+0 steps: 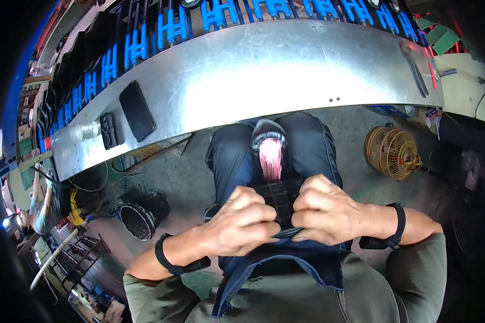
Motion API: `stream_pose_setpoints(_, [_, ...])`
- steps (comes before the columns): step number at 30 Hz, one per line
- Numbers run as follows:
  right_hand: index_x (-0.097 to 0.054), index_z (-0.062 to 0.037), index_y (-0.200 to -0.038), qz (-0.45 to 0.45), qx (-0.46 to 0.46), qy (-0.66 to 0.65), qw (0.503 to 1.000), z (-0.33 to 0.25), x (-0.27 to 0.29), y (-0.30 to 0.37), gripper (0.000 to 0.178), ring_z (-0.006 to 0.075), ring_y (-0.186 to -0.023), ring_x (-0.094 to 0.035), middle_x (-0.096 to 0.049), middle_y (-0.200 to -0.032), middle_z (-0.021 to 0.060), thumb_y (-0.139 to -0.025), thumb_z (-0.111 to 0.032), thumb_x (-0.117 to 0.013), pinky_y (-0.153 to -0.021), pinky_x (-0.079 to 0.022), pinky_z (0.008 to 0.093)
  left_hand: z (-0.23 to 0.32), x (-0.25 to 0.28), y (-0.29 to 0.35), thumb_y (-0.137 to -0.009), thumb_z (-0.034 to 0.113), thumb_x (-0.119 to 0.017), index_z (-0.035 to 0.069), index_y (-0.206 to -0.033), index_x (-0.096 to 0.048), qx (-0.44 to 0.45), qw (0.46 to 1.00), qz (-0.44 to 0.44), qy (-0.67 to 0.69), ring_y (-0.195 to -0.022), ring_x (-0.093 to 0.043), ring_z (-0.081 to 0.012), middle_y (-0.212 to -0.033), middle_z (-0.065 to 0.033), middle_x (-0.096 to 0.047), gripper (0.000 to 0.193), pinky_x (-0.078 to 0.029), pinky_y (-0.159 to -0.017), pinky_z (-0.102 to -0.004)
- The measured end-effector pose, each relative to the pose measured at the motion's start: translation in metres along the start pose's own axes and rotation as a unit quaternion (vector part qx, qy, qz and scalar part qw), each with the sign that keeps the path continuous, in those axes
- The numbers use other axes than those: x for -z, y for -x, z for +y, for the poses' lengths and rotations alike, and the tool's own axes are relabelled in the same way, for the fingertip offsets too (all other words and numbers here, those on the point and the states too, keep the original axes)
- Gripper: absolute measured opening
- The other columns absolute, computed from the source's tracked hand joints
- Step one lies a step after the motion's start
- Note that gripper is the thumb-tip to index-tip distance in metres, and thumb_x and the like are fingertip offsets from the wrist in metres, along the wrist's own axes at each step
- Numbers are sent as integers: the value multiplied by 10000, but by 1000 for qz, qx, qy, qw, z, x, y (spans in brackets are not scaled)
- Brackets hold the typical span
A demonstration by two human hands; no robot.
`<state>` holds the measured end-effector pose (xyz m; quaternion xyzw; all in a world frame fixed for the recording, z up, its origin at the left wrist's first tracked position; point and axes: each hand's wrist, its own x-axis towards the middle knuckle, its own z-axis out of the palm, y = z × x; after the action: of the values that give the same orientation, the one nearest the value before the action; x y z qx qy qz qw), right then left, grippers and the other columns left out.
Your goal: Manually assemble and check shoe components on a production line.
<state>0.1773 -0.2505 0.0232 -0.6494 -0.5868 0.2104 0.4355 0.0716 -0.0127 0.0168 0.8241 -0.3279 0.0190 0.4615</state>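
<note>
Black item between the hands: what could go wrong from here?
The black item is held by the left hand and right hand; if either slips, it could drop. The pinkish streaked patch beyond it sits between the trousered knees and might rub them. The dark phone near the edge of the metal bench could be knocked off.

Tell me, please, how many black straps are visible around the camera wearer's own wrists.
2: one black strap around the wrist behind the left hand, and another black strap around the wrist behind the right hand.
</note>
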Motion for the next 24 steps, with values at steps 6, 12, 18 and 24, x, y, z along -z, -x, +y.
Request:
stream_pose_setpoints(6, [-526,-38,-1058,103,-224,-205,947,38,15,-29,426,224,-854,-539,-525,-946,87,-842,-241,-832,-759,-463,360,-42,19,-25,-774,123,-879,9,-1042,-633,239,928,138,249,-812,-576,-238,-971,-122,-608,382,-475,-711,-353])
stream_pose_setpoints(12, [-483,-27,-1068,121,-307,-172,928,71,8,-46,416,324,-777,-561,-525,-963,167,-840,-148,-810,-682,-490,400,-74,17,-33,-795,92,-844,11,-1070,-633,388,865,126,292,-814,-567,-240,-951,-100,-590,356,-481,-718,-352])
stream_pose_setpoints(18, [-475,-22,-1245,145,-350,-84,922,75,12,-50,546,245,-920,-554,-485,-1077,141,-846,-170,-816,-804,-502,360,-95,27,-43,-800,145,-817,1,-1096,-669,303,944,78,108,-1050,-594,-334,-1129,-158,-634,361,-482,-914,-414])
stream_pose_setpoints(24, [-470,-48,-1430,137,-257,-438,850,46,8,-26,635,239,-1426,-368,-406,-1487,135,-931,-380,-680,-1159,-289,381,-39,28,-32,-832,137,-777,5,-969,-698,205,934,144,256,-1073,-634,-310,-1153,-174,-708,206,-457,-954,-409])
